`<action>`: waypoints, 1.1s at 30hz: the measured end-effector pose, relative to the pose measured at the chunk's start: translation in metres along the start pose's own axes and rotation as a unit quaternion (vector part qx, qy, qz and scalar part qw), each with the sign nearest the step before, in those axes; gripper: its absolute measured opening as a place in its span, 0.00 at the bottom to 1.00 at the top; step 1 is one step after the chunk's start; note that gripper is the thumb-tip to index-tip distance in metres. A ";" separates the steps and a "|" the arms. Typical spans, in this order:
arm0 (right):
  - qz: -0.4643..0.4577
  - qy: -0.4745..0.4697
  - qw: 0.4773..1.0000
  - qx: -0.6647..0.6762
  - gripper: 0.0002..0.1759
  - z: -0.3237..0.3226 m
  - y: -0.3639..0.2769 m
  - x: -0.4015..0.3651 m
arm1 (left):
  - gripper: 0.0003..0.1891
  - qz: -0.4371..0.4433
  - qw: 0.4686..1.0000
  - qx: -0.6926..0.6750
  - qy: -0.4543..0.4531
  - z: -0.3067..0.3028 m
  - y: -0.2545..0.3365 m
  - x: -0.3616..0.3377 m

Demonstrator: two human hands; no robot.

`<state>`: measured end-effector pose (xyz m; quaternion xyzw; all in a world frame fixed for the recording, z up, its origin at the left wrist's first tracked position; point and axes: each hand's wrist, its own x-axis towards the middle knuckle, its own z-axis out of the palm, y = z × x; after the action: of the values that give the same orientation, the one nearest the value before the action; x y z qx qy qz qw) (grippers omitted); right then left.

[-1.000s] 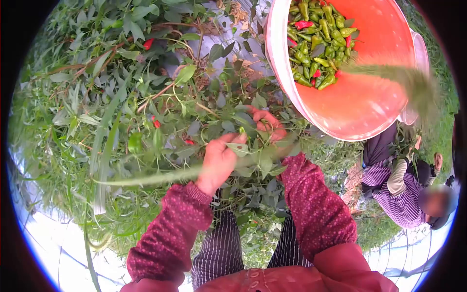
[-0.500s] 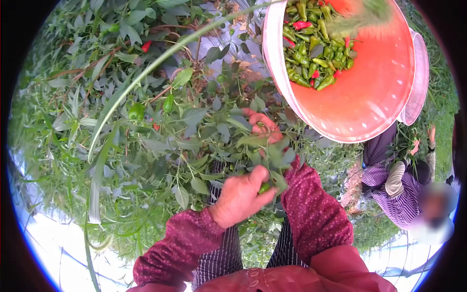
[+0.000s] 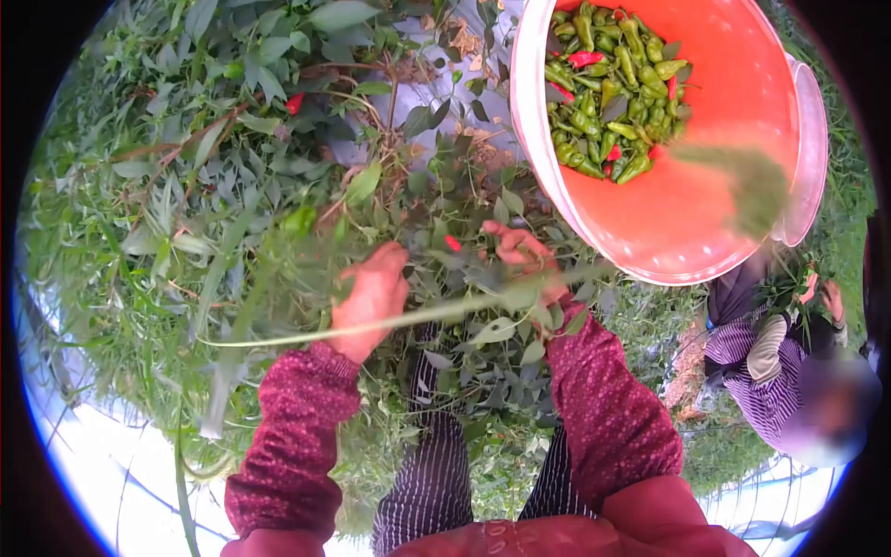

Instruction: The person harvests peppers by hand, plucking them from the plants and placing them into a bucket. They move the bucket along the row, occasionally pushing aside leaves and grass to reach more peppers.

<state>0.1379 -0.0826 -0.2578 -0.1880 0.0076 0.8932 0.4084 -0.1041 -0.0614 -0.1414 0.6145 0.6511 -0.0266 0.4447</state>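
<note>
My left hand is among the pepper plants, its back toward me and its fingers curled down into the leaves. What lies inside those fingers is hidden. To its right, my right hand is closed among leafy stems, with fingers bent; I cannot make out what they grip. Between the hands hangs a small red pepper. Beyond the right hand, a tilted bucket, orange-red inside with a pale rim, holds many green peppers and a few red ones.
A long grass stalk crosses in front of my hands, its blurred seed head before the bucket. Another red pepper hangs at upper left. Pale ground sheeting shows between plants. At right, another person in a striped garment works among plants.
My left hand has moved left and up, away from the right hand; a green pepper showed in its fingers before. My right hand shifted slightly right. The grass stalk swung down across the view.
</note>
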 end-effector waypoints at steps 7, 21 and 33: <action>-0.060 0.218 0.974 -0.023 0.11 0.000 0.001 -0.006 | 0.16 -0.242 0.943 -0.226 -0.021 0.065 -0.005 -0.043; -0.103 0.292 0.951 0.015 0.09 -0.018 0.004 -0.002 | 0.10 -0.276 0.891 -0.282 0.223 0.154 -0.084 0.022; -0.062 0.253 0.965 -0.025 0.09 -0.036 0.008 -0.004 | 0.14 -0.244 0.872 -0.333 0.265 0.224 -0.116 0.067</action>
<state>0.1460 -0.0973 -0.2913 -0.4180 0.0771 0.7895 0.4428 -0.0675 -0.1675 -0.3771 0.2362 0.8439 0.2477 0.4130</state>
